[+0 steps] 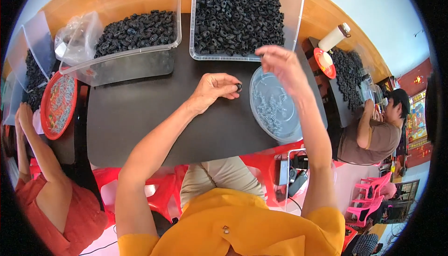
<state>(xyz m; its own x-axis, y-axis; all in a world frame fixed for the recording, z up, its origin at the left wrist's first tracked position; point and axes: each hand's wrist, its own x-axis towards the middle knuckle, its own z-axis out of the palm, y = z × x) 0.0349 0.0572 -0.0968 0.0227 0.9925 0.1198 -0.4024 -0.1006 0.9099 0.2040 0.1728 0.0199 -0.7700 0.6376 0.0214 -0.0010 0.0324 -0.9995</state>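
My left hand [215, 89] is above the dark table [140, 116], pinching a small round black plastic part [239, 87] between thumb and fingertips. To its right, my right hand [283, 68] is raised over the near rim of the large clear bin [224, 58], its fingers curled together. Whatever those fingers hold, if anything, is too small to make out. The bin is filled with black plastic pieces [238, 15]. Partly below my right forearm lies a round translucent lid [257, 76] with many small springs [270, 111] scattered on it.
A second clear bin [133, 50] at the back left holds more black parts. Beyond it sits a red round tray [45, 111] of small metal pieces, near a co-worker's hands [24, 116]. At right, another person [373, 137] works beside a black heap [347, 76] and a bottle [333, 39].
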